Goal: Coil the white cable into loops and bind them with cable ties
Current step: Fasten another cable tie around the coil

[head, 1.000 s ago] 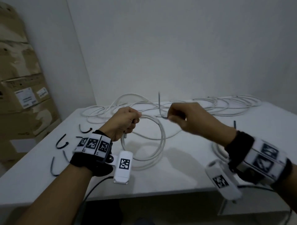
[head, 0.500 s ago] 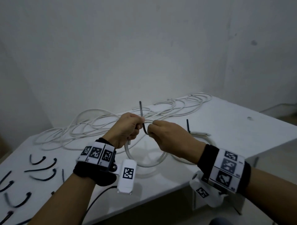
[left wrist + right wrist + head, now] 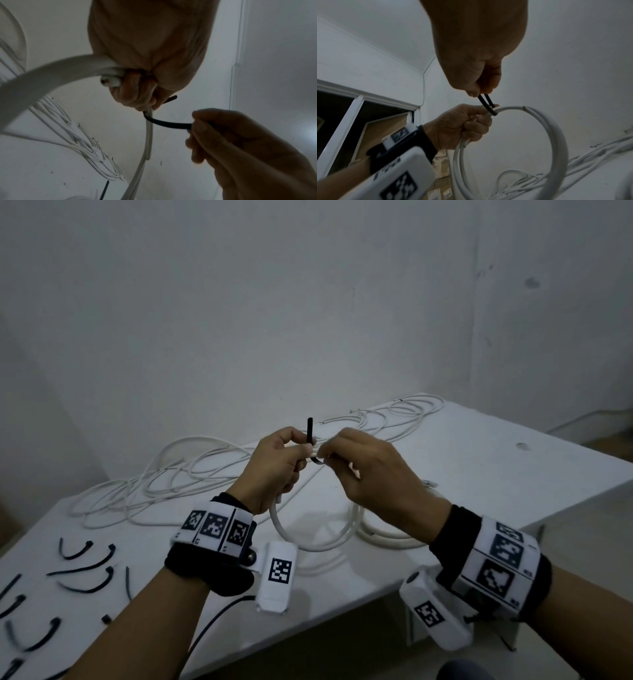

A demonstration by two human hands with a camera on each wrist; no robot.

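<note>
My left hand point(image 3: 279, 465) point(image 3: 137, 93) point(image 3: 467, 121) grips the top of a coil of white cable point(image 3: 305, 542) point(image 3: 554, 142) held above the table. A black cable tie point(image 3: 310, 433) point(image 3: 168, 123) point(image 3: 488, 104) passes round the bunched strands right beside the left fingers. One end stands up above the hands. My right hand point(image 3: 352, 460) point(image 3: 205, 129) point(image 3: 481, 89) pinches the tie close to the coil. The cut cable end point(image 3: 109, 81) pokes out under the left fist.
The white table point(image 3: 479, 460) carries several loose white cables point(image 3: 164, 481) at the back and left, and another coil point(image 3: 387, 537) under my right wrist. Several spare black ties point(image 3: 85, 570) lie at the front left. The table's front edge is just below the wrists.
The hands came together; the right hand brought the tie to the coil and bent it round the strands. My view swung right, and the cardboard boxes left the head view.
</note>
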